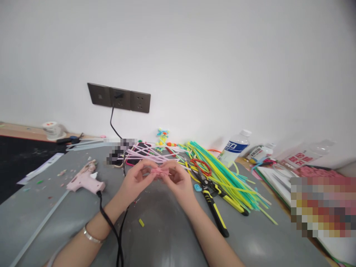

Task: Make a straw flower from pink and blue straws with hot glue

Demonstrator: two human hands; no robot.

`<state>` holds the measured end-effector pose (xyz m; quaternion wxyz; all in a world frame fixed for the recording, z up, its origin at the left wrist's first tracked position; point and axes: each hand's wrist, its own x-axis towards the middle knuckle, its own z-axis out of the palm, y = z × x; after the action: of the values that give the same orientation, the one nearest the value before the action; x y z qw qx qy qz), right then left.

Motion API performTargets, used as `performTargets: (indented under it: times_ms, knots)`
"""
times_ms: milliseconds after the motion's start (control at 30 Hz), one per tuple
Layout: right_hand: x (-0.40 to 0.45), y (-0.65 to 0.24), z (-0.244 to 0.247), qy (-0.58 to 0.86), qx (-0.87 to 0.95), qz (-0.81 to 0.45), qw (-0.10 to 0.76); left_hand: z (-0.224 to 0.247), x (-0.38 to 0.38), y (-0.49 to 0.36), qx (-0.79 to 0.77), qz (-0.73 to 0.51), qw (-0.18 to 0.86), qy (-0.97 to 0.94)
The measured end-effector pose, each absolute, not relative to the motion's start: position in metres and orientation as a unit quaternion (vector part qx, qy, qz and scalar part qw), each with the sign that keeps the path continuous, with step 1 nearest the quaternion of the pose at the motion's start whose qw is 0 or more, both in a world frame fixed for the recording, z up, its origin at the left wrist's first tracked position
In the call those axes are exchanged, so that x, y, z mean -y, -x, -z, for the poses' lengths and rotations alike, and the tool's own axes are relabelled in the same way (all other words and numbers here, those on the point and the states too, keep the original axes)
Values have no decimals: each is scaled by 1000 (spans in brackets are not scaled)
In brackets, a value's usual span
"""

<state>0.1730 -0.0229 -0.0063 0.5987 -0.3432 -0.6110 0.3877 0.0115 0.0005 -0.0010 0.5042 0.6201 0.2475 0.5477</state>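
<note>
The left hand [137, 178] and right hand [178, 178] pinch a pink piece [160, 172] that looks half made; loose pipe cleaners [228, 178] lie to their right.

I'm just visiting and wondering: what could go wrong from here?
The black cord from the pink glue gun crosses the left forearm in this view, so moving that arm might drag the gun. The small pink piece, pinched between the left hand and right hand, could slip or bend. The pliers lie beside the right forearm and might get knocked.
</note>
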Motion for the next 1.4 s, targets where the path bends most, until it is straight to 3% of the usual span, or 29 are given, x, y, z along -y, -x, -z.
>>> performTargets:
  times_ms: [767,933,1167,1400]
  knots:
    - [27,-171,3,350,623,-397,576,2,-3,-9,-254,-555,465,-642]
    - [28,-173,4,361,617,-407,569,-1,0,-10,-288,-523,576,-559]
    - [31,-177,5,434,708,-263,492,-3,6,-10,-302,-411,741,-437]
    - [26,-179,11,461,688,-276,487,-6,5,-13,-334,-390,725,-460]
